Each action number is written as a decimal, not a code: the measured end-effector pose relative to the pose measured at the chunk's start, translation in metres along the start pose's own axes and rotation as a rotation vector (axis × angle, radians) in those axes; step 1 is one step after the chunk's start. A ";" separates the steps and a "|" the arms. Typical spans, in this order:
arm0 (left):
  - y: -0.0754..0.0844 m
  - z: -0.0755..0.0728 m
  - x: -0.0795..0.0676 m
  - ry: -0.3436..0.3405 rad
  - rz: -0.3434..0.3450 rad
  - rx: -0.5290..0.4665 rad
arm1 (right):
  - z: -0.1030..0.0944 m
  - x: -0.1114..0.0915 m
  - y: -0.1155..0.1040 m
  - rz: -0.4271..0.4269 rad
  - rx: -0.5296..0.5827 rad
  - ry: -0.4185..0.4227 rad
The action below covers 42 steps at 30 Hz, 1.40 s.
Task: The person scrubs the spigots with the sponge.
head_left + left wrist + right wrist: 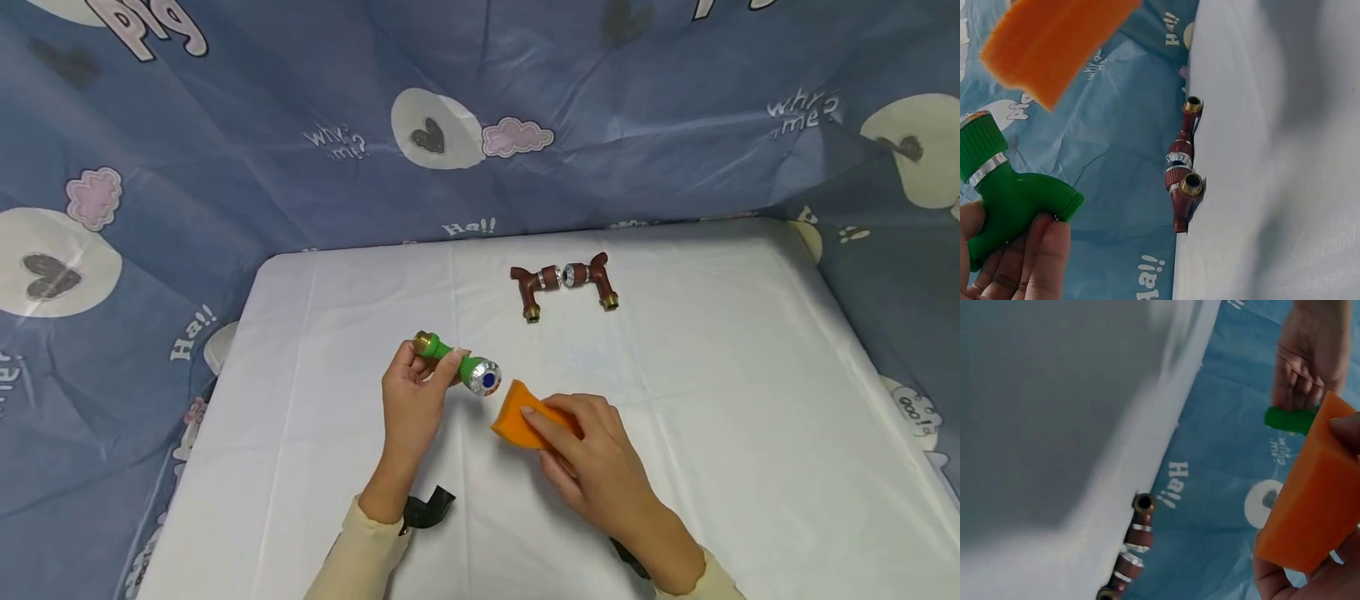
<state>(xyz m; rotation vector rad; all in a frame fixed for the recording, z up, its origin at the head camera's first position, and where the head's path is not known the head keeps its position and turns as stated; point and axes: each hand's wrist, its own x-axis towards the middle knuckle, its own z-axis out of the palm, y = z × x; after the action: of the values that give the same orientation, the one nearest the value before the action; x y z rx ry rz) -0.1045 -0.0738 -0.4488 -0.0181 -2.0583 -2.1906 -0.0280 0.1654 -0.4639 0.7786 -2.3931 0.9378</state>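
My left hand [414, 402] grips a green tap [447, 357] with a brass threaded end and a silver-rimmed knob that bears a blue dot. In the left wrist view the curved spout of the green tap [1019, 194] shows above the curled fingers. An orange sponge [517, 421] is held in my right hand [600, 462], thumb and fingers on either side of it. The sponge's near corner stands just right of the tap's knob, with a small gap between them in the head view. Seen from the right wrist, the sponge [1316, 494] overlaps part of the tap.
Two brown taps [534, 287] [592, 279] lie at the back of the white-covered table [360, 300], knobs facing each other. Behind the table hangs a blue printed cloth [300, 100]. Black straps [429, 508] sit at the wrists.
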 end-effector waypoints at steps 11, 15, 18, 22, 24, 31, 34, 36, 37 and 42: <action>0.002 0.008 -0.003 0.016 0.038 0.061 | -0.009 0.019 -0.012 -0.099 0.038 0.163; 0.003 0.008 -0.005 0.001 0.046 0.071 | -0.005 0.020 -0.015 -0.125 0.031 0.161; 0.004 0.008 -0.005 0.006 0.051 0.088 | -0.003 0.016 -0.014 -0.112 0.026 0.143; 0.005 0.008 -0.004 0.025 0.049 0.092 | 0.000 0.007 -0.010 -0.073 0.025 0.096; 0.007 0.008 -0.004 0.027 0.050 0.069 | 0.001 0.004 -0.007 -0.050 0.026 0.064; 0.008 0.009 -0.002 -0.002 0.064 -0.017 | 0.004 -0.004 -0.001 -0.001 0.032 0.001; 0.006 0.008 -0.001 0.002 0.066 -0.004 | 0.003 -0.002 -0.002 -0.013 0.046 0.016; 0.006 0.007 -0.001 0.001 0.063 0.012 | 0.000 0.001 -0.005 -0.028 0.063 0.048; 0.005 0.007 -0.001 -0.002 0.062 0.021 | -0.001 0.003 -0.006 -0.037 0.075 0.070; 0.004 0.007 -0.003 -0.070 0.076 0.045 | -0.005 0.019 -0.012 -0.057 0.143 0.138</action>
<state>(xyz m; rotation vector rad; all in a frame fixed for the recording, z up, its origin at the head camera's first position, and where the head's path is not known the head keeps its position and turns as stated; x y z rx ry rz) -0.1019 -0.0668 -0.4448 -0.1675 -2.1060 -2.1278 -0.0331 0.1557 -0.4439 0.8023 -2.1930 1.1111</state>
